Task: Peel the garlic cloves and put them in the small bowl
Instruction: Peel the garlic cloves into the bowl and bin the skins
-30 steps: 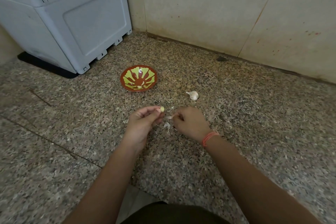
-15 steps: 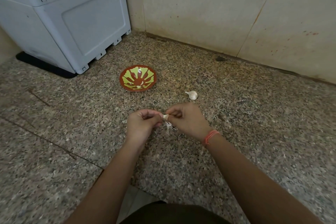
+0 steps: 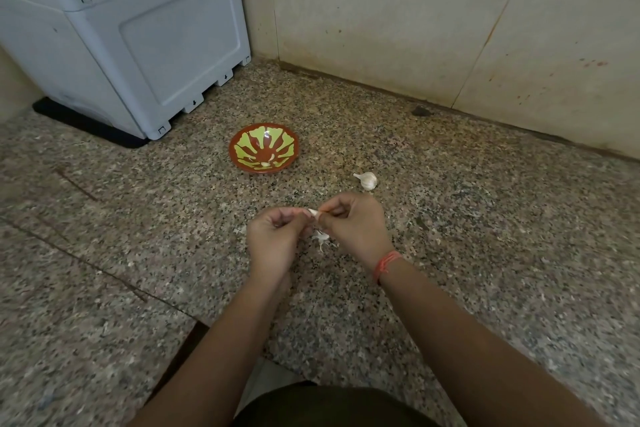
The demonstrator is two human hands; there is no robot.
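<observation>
Speckled granite counter (image 3: pixel 485 218) under me: my left hand (image 3: pixel 273 236) pinches a garlic clove (image 3: pixel 313 212) at its fingertips, while my right hand (image 3: pixel 353 225), fingers curled, pinches the clove's tip. I judge I'm mid-peel. Loose skins (image 3: pixel 322 237) lie just below. Beyond sit the garlic bulb (image 3: pixel 367 179) and the small bowl (image 3: pixel 263 144), which holds a couple of pale cloves. Next: strip the skin, then carry the clove forward-left to the bowl.
</observation>
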